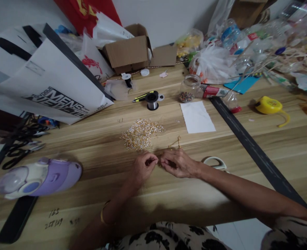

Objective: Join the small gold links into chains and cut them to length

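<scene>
I observe a short gold chain [178,139] at the centre of the frame, lying on the bench [103,139] just above the knuckles of the right hand [161,161]. Just up and left of it I record a loose pile of small gold and clear pieces [140,134], spread on the bare wood.

The left hand [153,160] is just below this pile, nearest its lower edge. Both hands are close together, fingertips facing, with a narrow gap between them. On each, thumb and fingers are drawn into a pinch; I cannot tell what, if anything, lies between the tips. A gold bangle [103,212] circles the left wrist.

Above the pile I note a spool of wire [152,101] beside a black and yellow cutter [143,96]. Right of these, a white sheet of paper [198,117] lies below a clear jar [189,88] holding dark beads. A pale curved handle [216,162] shows beside the right forearm.

Further right, a dark strip [255,151] runs diagonally, with a yellow tape measure [269,105] beyond it. At lower left I find a purple bottle [59,177]; at upper left, a white paper bag [56,80] with black lettering.
</scene>
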`<act>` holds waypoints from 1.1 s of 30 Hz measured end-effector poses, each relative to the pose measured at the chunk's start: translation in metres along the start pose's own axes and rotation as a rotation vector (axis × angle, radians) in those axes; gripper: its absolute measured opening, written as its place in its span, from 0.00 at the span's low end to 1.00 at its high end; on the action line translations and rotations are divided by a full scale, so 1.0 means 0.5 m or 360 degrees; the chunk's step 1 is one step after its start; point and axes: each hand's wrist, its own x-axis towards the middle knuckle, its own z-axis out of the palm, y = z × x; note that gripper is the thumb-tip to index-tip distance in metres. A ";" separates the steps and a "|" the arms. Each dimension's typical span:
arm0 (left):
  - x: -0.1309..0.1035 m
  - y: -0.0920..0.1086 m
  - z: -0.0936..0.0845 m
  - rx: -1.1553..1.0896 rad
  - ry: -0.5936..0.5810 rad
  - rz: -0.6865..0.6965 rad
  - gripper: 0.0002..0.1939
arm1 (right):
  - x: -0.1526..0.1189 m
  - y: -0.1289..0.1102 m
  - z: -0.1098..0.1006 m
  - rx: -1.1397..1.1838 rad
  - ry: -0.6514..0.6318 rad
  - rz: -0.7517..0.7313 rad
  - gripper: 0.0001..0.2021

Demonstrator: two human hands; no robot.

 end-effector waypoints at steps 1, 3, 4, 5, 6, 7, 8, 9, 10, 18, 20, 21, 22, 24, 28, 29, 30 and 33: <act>0.000 0.000 0.000 0.0005 0.0001 0.0004 0.06 | 0.000 0.000 0.000 -0.0001 0.0002 -0.0003 0.04; 0.001 0.001 -0.001 0.0012 -0.0005 0.0008 0.06 | 0.001 -0.001 -0.001 0.0002 0.0001 -0.0001 0.03; 0.001 0.001 -0.001 0.0012 -0.0001 0.0010 0.06 | 0.001 -0.002 -0.002 0.0005 -0.0007 0.0004 0.03; 0.001 0.001 -0.002 0.0011 -0.0001 0.0013 0.06 | 0.002 -0.002 -0.002 0.0008 -0.0015 0.0010 0.03; 0.001 0.001 -0.002 0.0012 -0.0001 0.0017 0.06 | 0.002 -0.002 -0.003 0.0011 -0.0023 0.0017 0.03; 0.001 0.001 -0.002 0.0013 0.0000 0.0025 0.06 | 0.002 -0.003 -0.003 0.0012 -0.0031 0.0024 0.03; 0.001 0.002 -0.002 0.0017 0.0001 0.0032 0.06 | 0.002 -0.003 -0.003 0.0011 -0.0036 0.0029 0.03; 0.001 0.002 -0.003 0.0023 0.0003 0.0034 0.06 | 0.002 -0.003 -0.004 0.0012 -0.0038 0.0031 0.03; 0.001 0.003 -0.003 0.0029 0.0001 0.0035 0.06 | 0.002 -0.003 -0.004 0.0015 -0.0040 0.0033 0.04; 0.000 -0.001 0.000 0.0127 0.0017 0.0080 0.05 | -0.001 0.003 0.002 0.0007 -0.0033 0.0044 0.03; -0.002 -0.004 0.002 0.0170 0.0017 0.0089 0.05 | -0.002 0.004 0.003 0.0009 -0.0022 0.0035 0.03; -0.003 -0.005 0.003 0.0186 0.0015 0.0087 0.05 | -0.002 0.004 0.003 0.0006 -0.0014 0.0027 0.03; -0.004 -0.007 0.004 0.0196 0.0008 0.0082 0.05 | -0.001 0.004 0.003 0.0003 -0.0008 0.0020 0.03; -0.005 -0.011 0.006 0.0202 0.0003 0.0079 0.05 | -0.001 0.003 0.003 -0.0003 -0.0001 0.0013 0.03; -0.005 -0.017 0.009 0.0181 0.0027 0.0117 0.05 | -0.003 0.004 0.004 0.0000 -0.0001 0.0023 0.03; -0.005 -0.017 0.009 0.0178 0.0028 0.0120 0.05 | -0.003 0.004 0.004 0.0001 -0.0002 0.0024 0.03; -0.005 -0.017 0.009 0.0176 0.0025 0.0118 0.05 | -0.003 0.004 0.004 0.0001 -0.0003 0.0023 0.03; -0.005 -0.014 0.008 0.0180 0.0029 0.0096 0.05 | -0.003 0.004 0.003 -0.0002 -0.0006 0.0024 0.03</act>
